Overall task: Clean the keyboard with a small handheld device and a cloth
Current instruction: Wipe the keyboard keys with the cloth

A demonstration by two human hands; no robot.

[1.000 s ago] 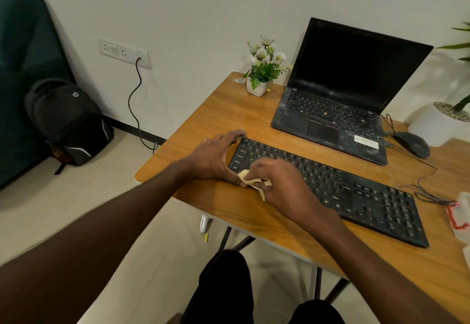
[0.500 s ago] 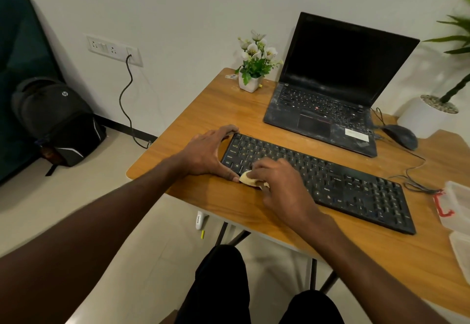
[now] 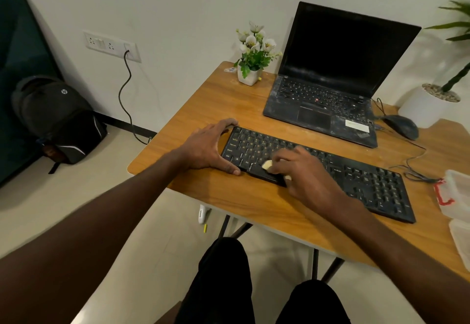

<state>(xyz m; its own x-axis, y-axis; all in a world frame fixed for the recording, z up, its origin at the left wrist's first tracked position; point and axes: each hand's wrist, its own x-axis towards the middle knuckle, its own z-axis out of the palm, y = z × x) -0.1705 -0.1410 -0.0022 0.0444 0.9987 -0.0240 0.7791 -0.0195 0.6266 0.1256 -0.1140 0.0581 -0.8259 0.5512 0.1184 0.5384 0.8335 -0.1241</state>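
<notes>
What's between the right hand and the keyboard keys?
A small pale cloth, pressed by the right hand onto the keyboard near its left end. Head view; most of the cloth is hidden under the fingers.

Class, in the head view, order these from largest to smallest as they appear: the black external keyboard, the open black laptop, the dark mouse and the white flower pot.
1. Open black laptop
2. Black external keyboard
3. Dark mouse and white flower pot look alike in size; unranked.
</notes>
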